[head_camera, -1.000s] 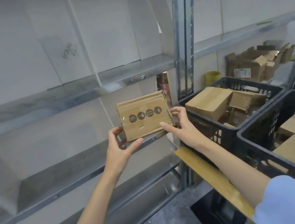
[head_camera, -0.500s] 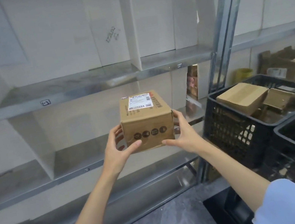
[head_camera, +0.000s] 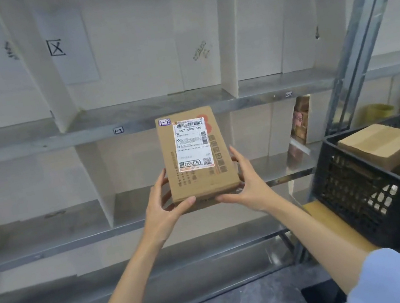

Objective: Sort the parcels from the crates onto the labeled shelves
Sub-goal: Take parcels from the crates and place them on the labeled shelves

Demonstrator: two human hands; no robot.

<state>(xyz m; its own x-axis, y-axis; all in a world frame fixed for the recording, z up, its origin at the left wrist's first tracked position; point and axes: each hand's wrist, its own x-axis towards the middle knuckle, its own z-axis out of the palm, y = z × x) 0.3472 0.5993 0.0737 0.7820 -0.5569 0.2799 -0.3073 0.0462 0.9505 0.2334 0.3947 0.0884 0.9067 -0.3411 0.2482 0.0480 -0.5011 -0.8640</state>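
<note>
While a person stands facing it, a tall metal shelving unit (head_camera: 133, 112) fills the space above and beyond both hands, split into open compartments by pale upright dividers (head_camera: 223, 40); the compartments in view look empty, so sorting seems barely begun; small handwritten tags sit on the front edge of the upper shelf, one reading 1-3 (head_camera: 118, 130) just up and left of the left hand, another (head_camera: 288, 94) up and right of the right hand, too small to read surely; to the right of the right hand stands a black plastic crate (head_camera: 356, 193) holding more cardboard parcels (head_camera: 379, 143), the supply not yet sorted; a second crate's corner shows below it; between the hands, raised in front of the chest, is one brown cardboard parcel (head_camera: 199, 178), tilted so its broad top face turns toward the wearer, probably so its markings can be read; the left hand (head_camera: 162, 208) and right hand (head_camera: 246, 186) each clasp a near corner, thumbs along the front edge and fingers wrapped behind the sides, leaving the top uncovered; on that face lies a white shipping label (head_camera: 192, 144) with barcode; at the far left corner, a small handwritten sticker (head_camera: 164, 122) reads 1-2, likely naming the target compartment.
</note>
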